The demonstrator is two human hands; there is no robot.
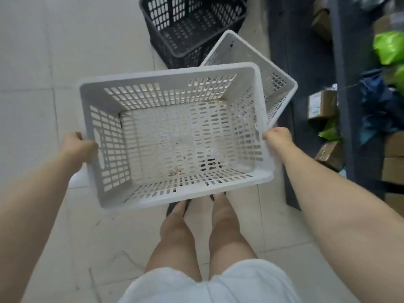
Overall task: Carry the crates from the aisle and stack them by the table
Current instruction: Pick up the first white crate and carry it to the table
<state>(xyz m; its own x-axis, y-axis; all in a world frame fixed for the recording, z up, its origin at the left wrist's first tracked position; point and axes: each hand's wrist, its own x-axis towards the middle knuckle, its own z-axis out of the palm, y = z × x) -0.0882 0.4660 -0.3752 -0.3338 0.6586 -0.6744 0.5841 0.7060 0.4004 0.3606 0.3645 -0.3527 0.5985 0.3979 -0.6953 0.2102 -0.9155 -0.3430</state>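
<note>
Looking down through the head camera, we are holding a white crate level above the tiled floor, its open top facing us and its perforated base showing a few scraps of dirt. Our left hand is clamped on the crate's left short wall beside the handle slot, and our right hand is gripping the right rim, its fingers hidden under the edge. Our hands are well apart, one at each end of the crate.

Beyond the white crate, a second white crate is sitting tilted on the floor, its near corner hidden behind the held crate's far right corner. Further beyond, a black crate is standing upright, touching or just beside the tilted one; we cannot tell which.

Right of the white crate, a dark shelving unit is lining the way, holding cardboard boxes and green bags. Below the white crate, our bare legs and white shorts are showing, with the feet partly hidden under the crate's near edge.
</note>
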